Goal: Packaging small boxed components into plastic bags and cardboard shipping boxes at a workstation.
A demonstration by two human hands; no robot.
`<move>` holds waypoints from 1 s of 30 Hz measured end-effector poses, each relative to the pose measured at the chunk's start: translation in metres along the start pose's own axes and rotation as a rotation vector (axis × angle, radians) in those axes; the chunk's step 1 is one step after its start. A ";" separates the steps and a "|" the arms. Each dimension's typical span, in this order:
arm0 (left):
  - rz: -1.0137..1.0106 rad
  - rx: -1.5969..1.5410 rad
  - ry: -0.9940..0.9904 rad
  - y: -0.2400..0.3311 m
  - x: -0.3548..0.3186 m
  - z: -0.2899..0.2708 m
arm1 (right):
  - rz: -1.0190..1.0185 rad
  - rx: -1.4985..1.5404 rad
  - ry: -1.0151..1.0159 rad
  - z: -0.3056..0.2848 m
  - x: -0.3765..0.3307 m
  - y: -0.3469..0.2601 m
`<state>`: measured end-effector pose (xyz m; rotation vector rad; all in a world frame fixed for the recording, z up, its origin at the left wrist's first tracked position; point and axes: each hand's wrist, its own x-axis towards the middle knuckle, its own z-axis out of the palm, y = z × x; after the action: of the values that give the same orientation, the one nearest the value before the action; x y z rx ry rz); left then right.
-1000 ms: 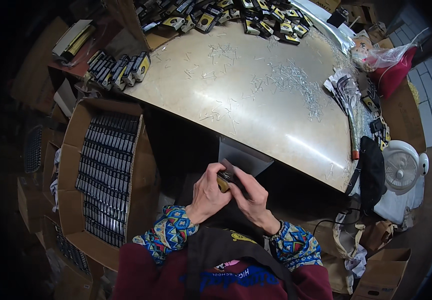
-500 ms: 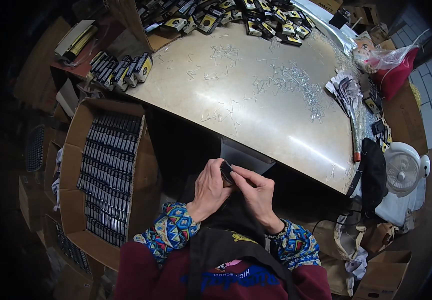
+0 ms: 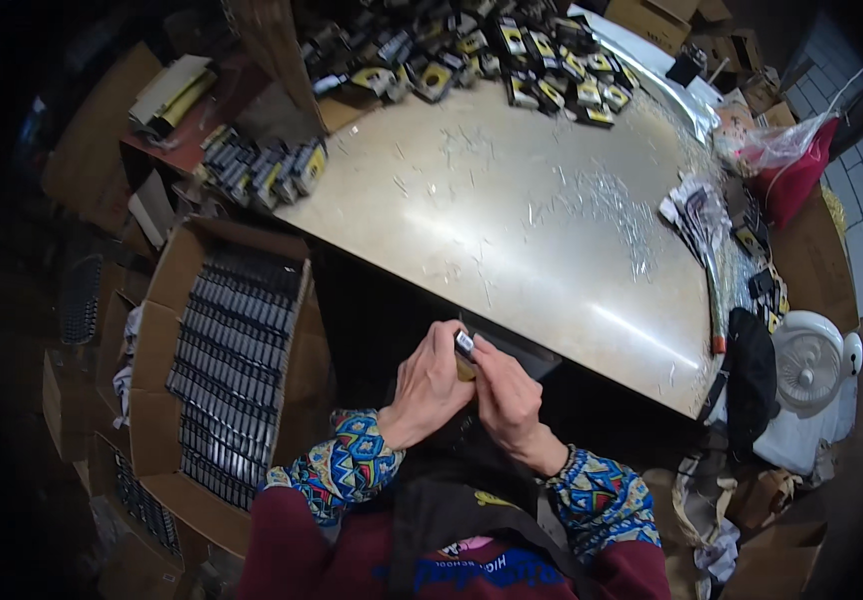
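A small black box with a white label on its end (image 3: 465, 342) is held in front of my body, just off the table's near edge. My left hand (image 3: 426, 385) is closed round its left side. From the other side, my right hand (image 3: 510, 395) grips it, fingers pressed against the box and bent inward. A bit of yellow shows lower on the box between my hands; the rest is hidden by my fingers. Beyond my hands, the metal-topped table (image 3: 432, 225) carries many loose bent wire pieces (image 3: 607, 205).
An open carton (image 3: 157, 372) with rows of small black boxes (image 3: 232, 370) stands at my left. Similar black-and-yellow boxes (image 3: 552, 65) are heaped at the table's far side, with more at its left corner (image 3: 267, 170). A white fan (image 3: 807, 362) stands at the right.
The whole view has shifted and is slightly blurred. My right hand has turned and its fingers have closed further round the box, whose white-labelled end now faces up.
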<state>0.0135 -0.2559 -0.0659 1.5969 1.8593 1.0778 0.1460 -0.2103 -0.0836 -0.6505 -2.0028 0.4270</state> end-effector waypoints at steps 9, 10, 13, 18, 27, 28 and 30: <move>0.211 0.844 0.184 -0.066 0.231 -0.102 | -0.166 -0.422 -0.451 0.018 0.095 0.092; 0.192 1.011 0.189 -0.082 0.261 -0.112 | -0.178 -0.421 -0.434 0.022 0.104 0.102; 0.067 1.135 0.177 -0.114 0.329 -0.131 | -0.195 -0.595 -0.460 0.007 0.121 0.139; 0.217 1.467 0.249 -0.148 0.354 -0.153 | 0.015 -0.647 -0.456 -0.043 0.113 0.170; 0.807 0.610 0.067 -0.033 0.234 -0.091 | 0.187 -0.444 -0.491 -0.106 0.063 0.171; 0.859 0.521 0.013 -0.037 0.213 -0.083 | 0.178 -0.437 -0.492 -0.107 0.063 0.168; 0.805 0.667 -0.146 -0.039 0.185 -0.073 | 0.313 -0.657 -0.351 -0.112 0.063 0.165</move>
<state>-0.1068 -0.0971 -0.0276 2.8718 1.5657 0.5713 0.2628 -0.0372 -0.0750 -1.3857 -2.3938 0.0475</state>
